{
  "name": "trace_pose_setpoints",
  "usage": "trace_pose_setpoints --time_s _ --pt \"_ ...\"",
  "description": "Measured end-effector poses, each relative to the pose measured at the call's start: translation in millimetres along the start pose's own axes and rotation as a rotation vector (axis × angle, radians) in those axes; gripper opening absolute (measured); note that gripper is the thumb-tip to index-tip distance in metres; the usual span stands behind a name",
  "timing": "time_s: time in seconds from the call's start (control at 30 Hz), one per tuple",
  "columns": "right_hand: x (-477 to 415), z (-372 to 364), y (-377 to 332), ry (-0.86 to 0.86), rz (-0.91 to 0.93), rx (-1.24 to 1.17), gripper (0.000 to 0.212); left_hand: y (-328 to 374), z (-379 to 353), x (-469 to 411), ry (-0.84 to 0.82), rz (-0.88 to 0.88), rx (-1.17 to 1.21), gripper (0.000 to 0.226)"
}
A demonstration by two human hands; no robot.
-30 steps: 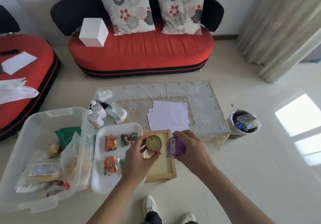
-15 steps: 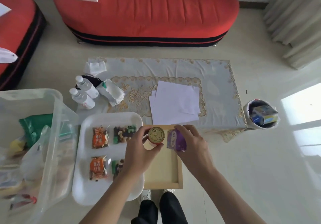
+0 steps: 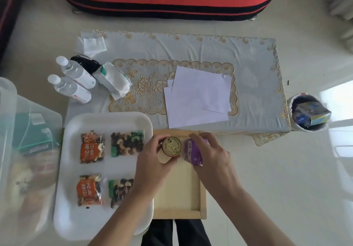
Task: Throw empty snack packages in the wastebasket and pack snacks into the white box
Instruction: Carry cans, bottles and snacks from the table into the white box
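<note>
Two things are in hand at once, both over the far end of the wooden tray (image 3: 179,192): the left hand (image 3: 152,161) has its fingers and thumb curled round a small gold-lidded can (image 3: 172,146), and the right hand (image 3: 212,158) has its fingers closed over a purple packet (image 3: 193,153) just right of the can. This looks like the sorting step, each item being lifted to go its own way, though whether either is empty cannot be told. If the purple packet is an empty wrapper, it calls for a long carry to the wastebasket (image 3: 310,129), which stands well off to the right of the tray and a little beyond it, with wrappers already inside. The can, if full, belongs with the snacks to be packed. A white tray (image 3: 107,116) touching the wooden tray's left side holds four nut packets (image 3: 92,147), but no white box plainly shows, so the left hand would have to find it first
</note>
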State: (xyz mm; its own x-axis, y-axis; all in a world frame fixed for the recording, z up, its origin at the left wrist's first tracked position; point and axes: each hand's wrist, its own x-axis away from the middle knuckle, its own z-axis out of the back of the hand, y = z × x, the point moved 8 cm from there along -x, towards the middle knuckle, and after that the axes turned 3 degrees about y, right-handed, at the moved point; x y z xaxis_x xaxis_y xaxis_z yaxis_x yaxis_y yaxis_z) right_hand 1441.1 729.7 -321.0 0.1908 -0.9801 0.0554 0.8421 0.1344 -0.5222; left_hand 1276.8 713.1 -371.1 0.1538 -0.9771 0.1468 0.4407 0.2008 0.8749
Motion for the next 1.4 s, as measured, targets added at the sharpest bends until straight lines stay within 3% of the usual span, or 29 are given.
trace_pose_setpoints --time_s 0.9,1.1,1.2,1.4 --pt "-4.1 -14.2 -1.8 -0.109 -0.017 0.037 0.078 -15.2 -11.1 -4.5 0.008 -0.034 -0.054 0.065" --pt "-1.2 2.2 1.6 -0.27 -0.128 0.054 0.097 16.6 5.3 3.0 -0.112 -0.116 -0.235 0.074" --pt "-2.3 25.1 -4.6 -0.308 -0.146 0.081 0.1 43.0 21.7 5.0 -0.181 -0.159 -0.452 0.081" --pt "6.3 100.9 -33.7 -0.154 -0.139 0.189 0.1 107.5 60.6 6.8 -0.202 -0.271 -0.848 0.097"
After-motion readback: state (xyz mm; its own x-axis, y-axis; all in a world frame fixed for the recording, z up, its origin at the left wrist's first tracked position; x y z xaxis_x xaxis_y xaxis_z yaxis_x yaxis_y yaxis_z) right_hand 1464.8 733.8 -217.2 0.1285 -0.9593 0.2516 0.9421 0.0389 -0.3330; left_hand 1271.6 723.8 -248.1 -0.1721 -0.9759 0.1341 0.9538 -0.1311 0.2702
